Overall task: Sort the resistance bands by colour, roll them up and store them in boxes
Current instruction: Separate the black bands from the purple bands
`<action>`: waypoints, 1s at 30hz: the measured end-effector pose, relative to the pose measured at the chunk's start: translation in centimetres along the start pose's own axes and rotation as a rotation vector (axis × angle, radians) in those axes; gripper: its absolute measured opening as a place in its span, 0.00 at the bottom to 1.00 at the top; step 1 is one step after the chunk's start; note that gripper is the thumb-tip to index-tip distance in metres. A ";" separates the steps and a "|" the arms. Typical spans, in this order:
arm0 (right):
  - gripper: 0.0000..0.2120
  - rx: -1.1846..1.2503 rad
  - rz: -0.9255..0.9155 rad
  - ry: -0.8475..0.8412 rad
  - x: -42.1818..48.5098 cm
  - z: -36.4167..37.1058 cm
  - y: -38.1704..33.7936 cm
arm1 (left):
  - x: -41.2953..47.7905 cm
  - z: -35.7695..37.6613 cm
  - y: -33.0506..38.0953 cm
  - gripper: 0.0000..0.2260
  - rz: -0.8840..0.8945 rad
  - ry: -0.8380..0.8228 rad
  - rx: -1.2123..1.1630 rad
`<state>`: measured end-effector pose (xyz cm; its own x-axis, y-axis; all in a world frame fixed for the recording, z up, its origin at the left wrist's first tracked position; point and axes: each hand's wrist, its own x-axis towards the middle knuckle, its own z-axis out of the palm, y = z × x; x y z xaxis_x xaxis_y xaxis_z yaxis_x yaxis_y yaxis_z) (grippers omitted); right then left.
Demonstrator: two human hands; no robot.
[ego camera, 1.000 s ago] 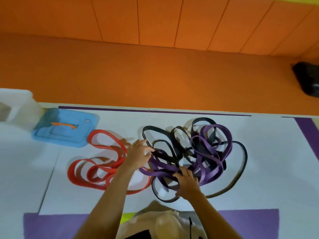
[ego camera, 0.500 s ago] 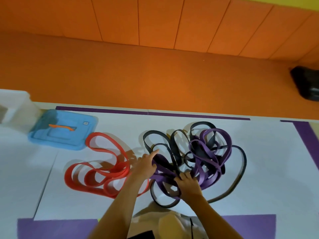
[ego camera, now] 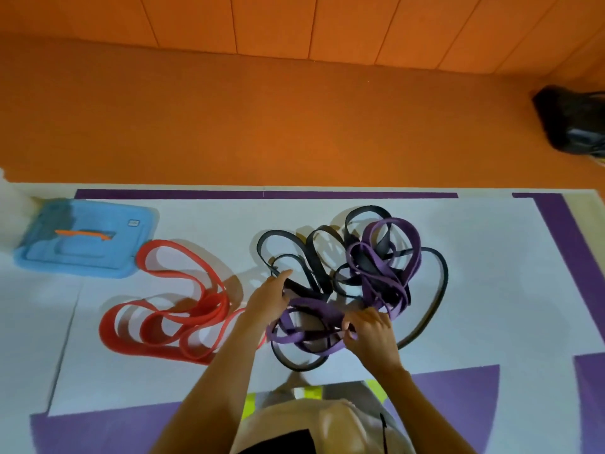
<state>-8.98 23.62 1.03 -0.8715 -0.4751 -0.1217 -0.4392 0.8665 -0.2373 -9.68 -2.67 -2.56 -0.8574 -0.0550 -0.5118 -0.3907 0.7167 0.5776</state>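
— Where do the bands lie?
— I see red flat rubber bands [ego camera: 214,304] looped just right of the pale blue plastic lid [ego camera: 82,244]. Further right of that lid, black rubber bands [ego camera: 444,280] and purple rubber bands [ego camera: 311,304] are tangled together on the white mat [ego camera: 491,290].
— And the hands?
— The right hand [ego camera: 370,329] pinches a purple strand. The left hand [ego camera: 268,299] rests on the tangle, forefinger straight; I cannot tell whether it grips.

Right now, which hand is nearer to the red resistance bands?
Left. The left hand is right beside the red resistance bands, its forearm crossing over them; the right hand is farther off, pinching a purple band.
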 end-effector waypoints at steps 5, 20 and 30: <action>0.14 0.114 -0.002 0.141 -0.2 -1.2 2.8 | 0.9 1.5 1.2 0.13 -0.068 0.170 -0.115; 0.10 0.700 0.483 0.451 5.5 -4.9 14.3 | -1.7 3.2 1.3 0.13 -0.505 0.588 -0.439; 0.17 0.553 0.650 -0.012 7.5 -1.2 18.1 | -2.3 7.1 6.0 0.19 -0.435 0.502 0.009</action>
<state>-23.74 35.94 -3.00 -0.9097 0.0864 -0.4061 0.3198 0.7696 -0.5527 -7.73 6.69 -2.40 -0.6748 -0.6563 -0.3375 -0.7357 0.5618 0.3784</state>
